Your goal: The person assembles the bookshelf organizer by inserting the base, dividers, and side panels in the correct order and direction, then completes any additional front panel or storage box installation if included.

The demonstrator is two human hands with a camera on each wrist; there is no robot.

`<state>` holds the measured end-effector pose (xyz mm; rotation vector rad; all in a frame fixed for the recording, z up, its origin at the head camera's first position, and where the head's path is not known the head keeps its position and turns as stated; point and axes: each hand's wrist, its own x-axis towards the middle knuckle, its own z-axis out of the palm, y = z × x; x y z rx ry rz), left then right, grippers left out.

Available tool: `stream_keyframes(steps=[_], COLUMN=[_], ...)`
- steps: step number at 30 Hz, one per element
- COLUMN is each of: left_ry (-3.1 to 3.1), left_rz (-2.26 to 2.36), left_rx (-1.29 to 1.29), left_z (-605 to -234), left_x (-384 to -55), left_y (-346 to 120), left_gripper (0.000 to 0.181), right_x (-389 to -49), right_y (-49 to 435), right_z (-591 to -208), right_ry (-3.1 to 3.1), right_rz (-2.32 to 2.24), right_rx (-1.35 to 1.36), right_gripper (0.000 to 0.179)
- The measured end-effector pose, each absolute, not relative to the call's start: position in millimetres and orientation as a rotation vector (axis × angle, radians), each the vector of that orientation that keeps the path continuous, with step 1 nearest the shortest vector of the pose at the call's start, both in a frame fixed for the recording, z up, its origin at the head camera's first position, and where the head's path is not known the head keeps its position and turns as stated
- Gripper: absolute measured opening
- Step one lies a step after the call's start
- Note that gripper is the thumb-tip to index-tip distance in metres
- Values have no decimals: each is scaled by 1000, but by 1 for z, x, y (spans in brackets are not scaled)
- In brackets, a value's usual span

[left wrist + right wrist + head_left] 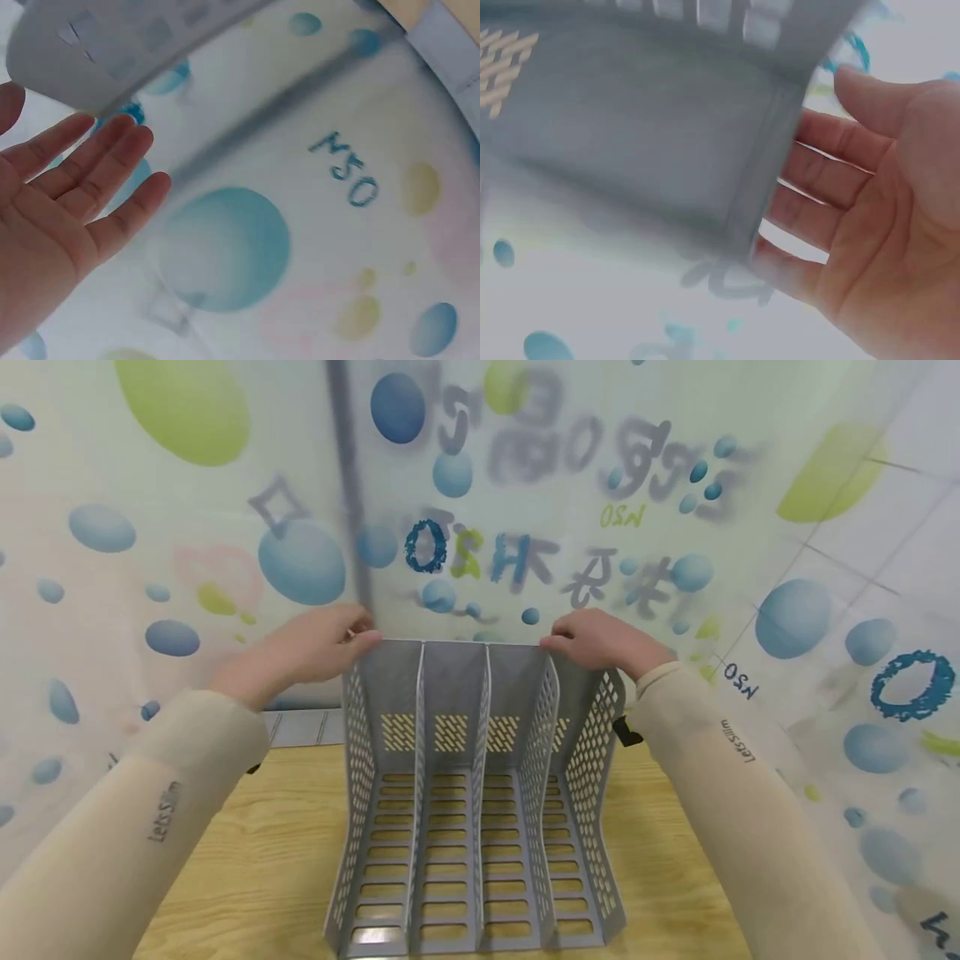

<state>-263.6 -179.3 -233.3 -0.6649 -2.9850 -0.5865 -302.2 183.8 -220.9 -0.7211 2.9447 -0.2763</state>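
A grey plastic file rack point(453, 672) stands upright on the wooden table, its slotted base toward me. Three upright dividers split it into several compartments, and its sides are perforated. My left hand point(318, 647) is at the top left corner of the back panel; in the left wrist view the fingers point(112, 161) are spread, tips right at the rack's corner. At the back panel's upper edge, right of centre, is my right hand point(600, 639). The right wrist view has its fingers point(810, 172) reaching behind the panel's edge, with the thumb point(870, 97) held away from the panel.
Behind the rack hangs a pale curtain point(450, 477) printed with blue and green ovals and lettering. A light grey strip point(303, 727) runs along the table's back edge. A small black object point(628, 732) is beside the rack's right side. Wood-grain tabletop point(240, 852) shows on both sides.
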Motion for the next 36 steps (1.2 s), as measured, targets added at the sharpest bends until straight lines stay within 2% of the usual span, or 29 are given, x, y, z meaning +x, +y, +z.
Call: stream_keyframes(steps=[4, 8, 15, 20, 27, 36], left_ry=[-2958, -2930, -2938, -3007, -3032, -2996], left_rz=[-626, -690, -858, -855, -743, -664], left_rx=[-602, -576, -520, -453, -374, -335], left_z=[-257, -297, -376, -419, -450, -467], left_x=[-254, -247, -236, -230, -224, -224], left_y=[-211, -228, -232, -235, -237, -233], left_gripper=[46, 47, 44, 44, 43, 42], right_x=[-299, -297, -292, -280, -256, -215], right_y=[210, 223, 236, 249, 268, 291], right_z=[-225, -242, -259, -261, -259, -267], right_ry=[2991, 3061, 3188, 3227, 3296, 3442], right_rz=[-330, -451, -616, -619, -604, -564], right_rx=[-734, -690, -554, -498, -365, -204], right_gripper=[27, 24, 24, 23, 24, 27])
